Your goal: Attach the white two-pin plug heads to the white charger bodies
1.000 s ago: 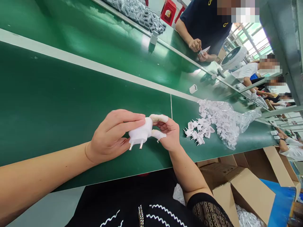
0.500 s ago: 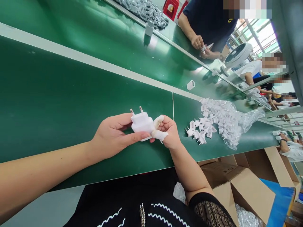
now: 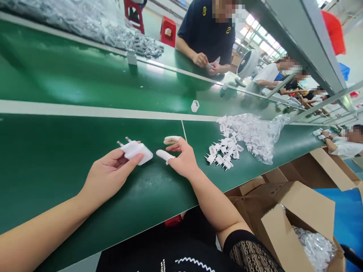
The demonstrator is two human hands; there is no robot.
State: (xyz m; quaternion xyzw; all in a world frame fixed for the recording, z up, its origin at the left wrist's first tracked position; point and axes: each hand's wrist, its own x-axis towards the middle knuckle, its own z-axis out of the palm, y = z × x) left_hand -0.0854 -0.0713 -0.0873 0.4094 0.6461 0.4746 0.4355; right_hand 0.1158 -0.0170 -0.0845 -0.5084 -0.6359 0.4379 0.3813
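The work surface is a long, glossy green bench. A pale strip runs across it from left to right, with a short white line branching off toward the near side.

The left hand is clamped on a white two-pin charger, thumb on the near face. The charger is above the near half of the bench, left of the right hand, its pins pointing to the far left. The right hand holds nothing; its thumb and forefinger wear white covers, and their tips stand apart, just beside the charger.

To the right lies a heap of white plug pieces, adjoining a clear plastic bag of similar pieces. Beyond the strip stands a white housing; a white block is at the far left, near a heap of grey parts.

Across the bench, a co-worker in a dark shirt handles a small part. A white fan stands to the right of that person. At the near right, an open cardboard box contains clear plastic. A metal beam crosses overhead.
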